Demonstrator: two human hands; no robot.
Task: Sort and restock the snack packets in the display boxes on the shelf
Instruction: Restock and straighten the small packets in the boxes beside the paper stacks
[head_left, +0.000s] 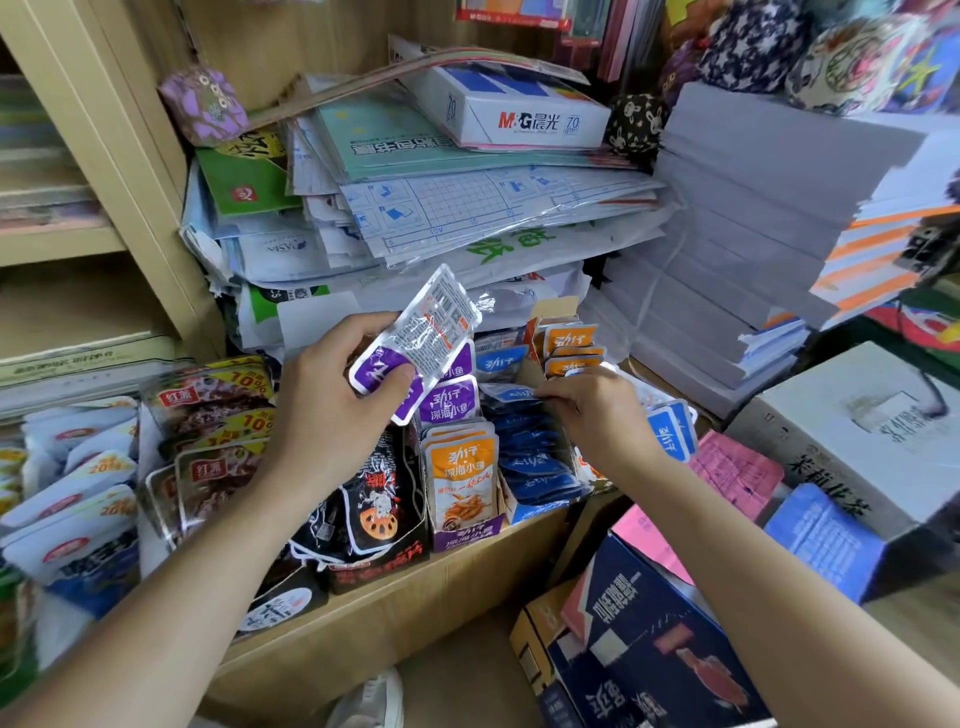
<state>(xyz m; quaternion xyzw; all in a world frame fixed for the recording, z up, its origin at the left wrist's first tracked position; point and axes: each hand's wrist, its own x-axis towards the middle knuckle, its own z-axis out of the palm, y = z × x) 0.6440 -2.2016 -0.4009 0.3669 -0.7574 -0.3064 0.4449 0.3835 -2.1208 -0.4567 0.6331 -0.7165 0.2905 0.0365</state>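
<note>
Along the front of the pale wooden shelf (415, 597), black printed foil packets (374, 499) stand left of the purple cardboard display box (467, 538), and the blue cardboard display box (524, 512) stands on its right. Behind them lies a heap of clear plastic-wrapped book covers (467, 208) with a white cardboard paper-ream box (519, 119) on top, and a tall stack of white paper sheets (737, 249) rises to the right. A dark blue cardboard carton (639, 613) sits below the shelf's right end.
</note>
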